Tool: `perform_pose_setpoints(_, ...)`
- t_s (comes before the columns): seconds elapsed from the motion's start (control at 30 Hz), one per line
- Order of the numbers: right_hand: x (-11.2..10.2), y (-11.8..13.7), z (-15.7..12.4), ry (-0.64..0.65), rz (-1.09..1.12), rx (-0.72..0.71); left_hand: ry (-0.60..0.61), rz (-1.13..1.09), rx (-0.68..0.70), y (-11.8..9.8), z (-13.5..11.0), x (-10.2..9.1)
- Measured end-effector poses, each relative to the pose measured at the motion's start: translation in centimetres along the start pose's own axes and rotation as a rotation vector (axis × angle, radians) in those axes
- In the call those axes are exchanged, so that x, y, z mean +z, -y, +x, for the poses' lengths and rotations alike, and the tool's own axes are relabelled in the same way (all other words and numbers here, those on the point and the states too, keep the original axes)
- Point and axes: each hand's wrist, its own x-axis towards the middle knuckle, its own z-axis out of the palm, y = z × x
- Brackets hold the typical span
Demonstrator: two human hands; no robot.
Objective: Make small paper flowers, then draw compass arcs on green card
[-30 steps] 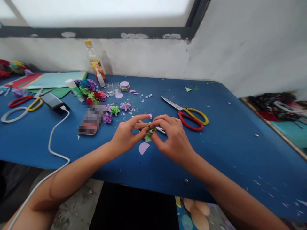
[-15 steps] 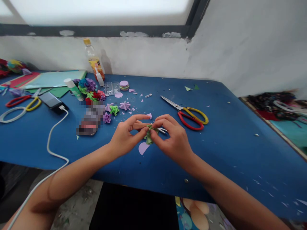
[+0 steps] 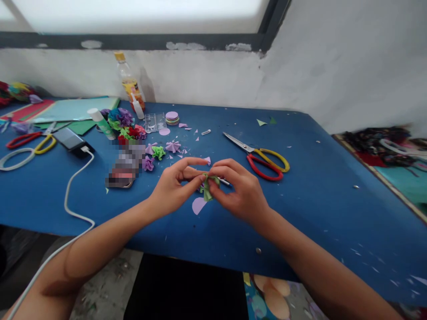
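Between both hands, above the front middle of the blue table, is a pleated green paper piece. My left hand pinches its left edge with thumb and fingers. My right hand grips the right side, thumb in front. Fingers hide part of the folds. Just below lies a purple paper disc, partly covered. A slim silvery tool shows behind the right fingers; its kind is unclear. Left of the hands sit a folded green paper flower and purple paper flowers.
Scissors with red and yellow handles lie right of the hands. Leftward are a phone on a white cable, a glue stick, a bottle and a stack of paper discs. Paper scraps dot the blue table.
Both hands keep hold of the green paper piece, with only slight finger movement. The whole view has shifted very slightly; the other things stay in place.
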Motion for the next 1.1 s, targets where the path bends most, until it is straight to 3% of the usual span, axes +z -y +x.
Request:
perform_pose_setpoints(0.23,0.04,-0.19,-0.07,-0.003,-0.047,-0.068,0.017,0.138,0.148,0.36,0.08,-0.25)
perform_pose_setpoints(0.6,-0.38,-0.13,0.13,-0.095,-0.097,-0.03,-0.134,0.374,0.509,0.61,-0.22,-0.1)
perform_pose_setpoints(1.1,-0.52,-0.71,0.06,-0.019,-0.104,-0.073,-0.15,0.503,0.507,0.44,-0.1,-0.12)
